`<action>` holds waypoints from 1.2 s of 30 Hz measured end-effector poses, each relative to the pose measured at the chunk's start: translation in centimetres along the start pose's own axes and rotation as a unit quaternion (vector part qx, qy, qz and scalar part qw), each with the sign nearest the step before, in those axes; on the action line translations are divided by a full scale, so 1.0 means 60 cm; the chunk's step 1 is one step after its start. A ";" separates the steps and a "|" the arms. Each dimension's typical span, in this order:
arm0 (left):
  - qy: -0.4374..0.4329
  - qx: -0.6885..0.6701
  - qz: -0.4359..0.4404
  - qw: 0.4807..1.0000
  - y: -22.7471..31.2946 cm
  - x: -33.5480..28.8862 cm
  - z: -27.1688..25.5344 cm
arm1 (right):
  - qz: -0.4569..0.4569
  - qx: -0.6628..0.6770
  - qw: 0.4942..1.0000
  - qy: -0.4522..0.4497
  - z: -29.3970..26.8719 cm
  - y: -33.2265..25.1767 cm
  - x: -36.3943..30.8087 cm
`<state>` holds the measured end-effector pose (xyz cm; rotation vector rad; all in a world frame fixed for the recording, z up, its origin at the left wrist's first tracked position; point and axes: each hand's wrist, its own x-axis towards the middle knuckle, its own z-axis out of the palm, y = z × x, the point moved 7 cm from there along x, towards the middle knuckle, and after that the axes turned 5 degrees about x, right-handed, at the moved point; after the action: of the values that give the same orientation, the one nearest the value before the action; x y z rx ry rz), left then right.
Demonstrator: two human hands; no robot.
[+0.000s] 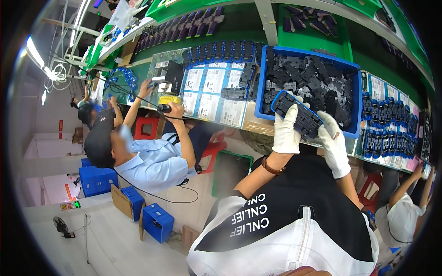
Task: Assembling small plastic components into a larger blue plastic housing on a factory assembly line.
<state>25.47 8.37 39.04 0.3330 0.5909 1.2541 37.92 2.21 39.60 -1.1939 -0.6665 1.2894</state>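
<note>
Between my two white-gloved hands, just in front of the near edge of a blue bin, is a toy car (298, 115) with its black underside showing and a blue rim. My left hand (287, 131) grips its left part, with the fingers closed round the near side. My right hand (332, 143) is closed at its right end, where the fingers partly cover it. Loose black plastic chassis parts (304, 69) fill the blue bin (357, 99) in a heap. A single dark chassis (234, 93) lies on printed sheets left of the bin.
Rows of black-and-blue pieces (386, 126) stand on the bench to the right, and another row (221, 51) lies at the far left. A co-worker in light blue (156, 161) sits on my left, holding a corded tool (164, 108). Another person (400, 214) works at the right.
</note>
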 end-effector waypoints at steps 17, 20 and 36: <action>0.056 0.077 0.025 0.995 -0.005 0.005 -0.014 | 0.000 0.048 0.999 0.024 0.029 0.025 -0.001; 0.076 0.124 0.040 0.989 0.014 0.009 -0.027 | -0.021 0.014 1.000 0.009 0.041 0.038 0.014; 0.216 0.403 0.141 0.878 0.181 0.277 -0.392 | -0.064 -0.266 0.961 0.049 -0.023 0.024 0.081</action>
<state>6.32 25.49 22.08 0.8669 1.5041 1.3157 39.73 6.22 36.75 -1.6061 -1.0389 0.9583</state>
